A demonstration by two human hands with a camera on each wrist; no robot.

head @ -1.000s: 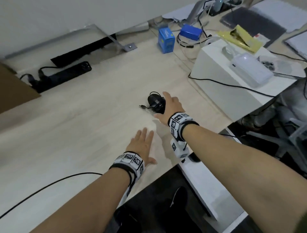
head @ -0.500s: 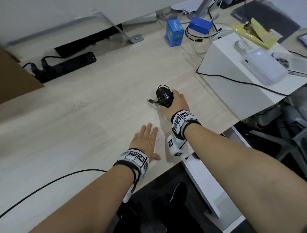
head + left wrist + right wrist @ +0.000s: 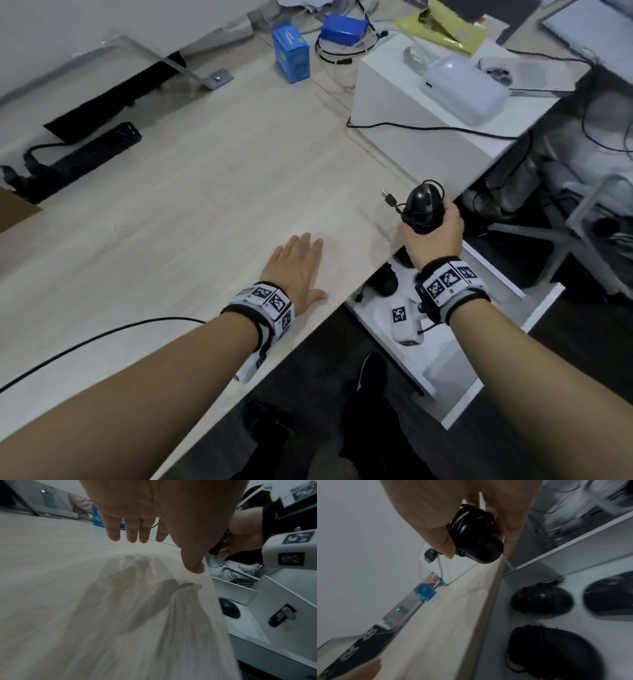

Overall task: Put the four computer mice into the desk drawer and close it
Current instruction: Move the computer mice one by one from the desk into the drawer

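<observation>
My right hand (image 3: pixel 432 229) grips a black wired mouse (image 3: pixel 422 205) (image 3: pixel 477 536) with its cable wound round it, held in the air over the desk's right edge, above the open white drawer (image 3: pixel 534 310). Three black mice lie in the drawer (image 3: pixel 541 599) (image 3: pixel 611 596) (image 3: pixel 554 651); one shows in the head view (image 3: pixel 385 281) and in the left wrist view (image 3: pixel 229 608). My left hand (image 3: pixel 296 265) (image 3: pixel 137 534) lies flat with straight fingers on the wooden desk (image 3: pixel 191 205), near its front edge.
A white box (image 3: pixel 411 113) with a white device on it stands right behind the held mouse. A blue carton (image 3: pixel 291 54), a black power strip (image 3: pixel 85 157) and cables lie at the back. A thin black cable (image 3: pixel 85 339) crosses the desk's near left.
My right hand has lifted the black mouse off the desk and carried it right, out over the open drawer. The left hand has stayed flat on the desk.
</observation>
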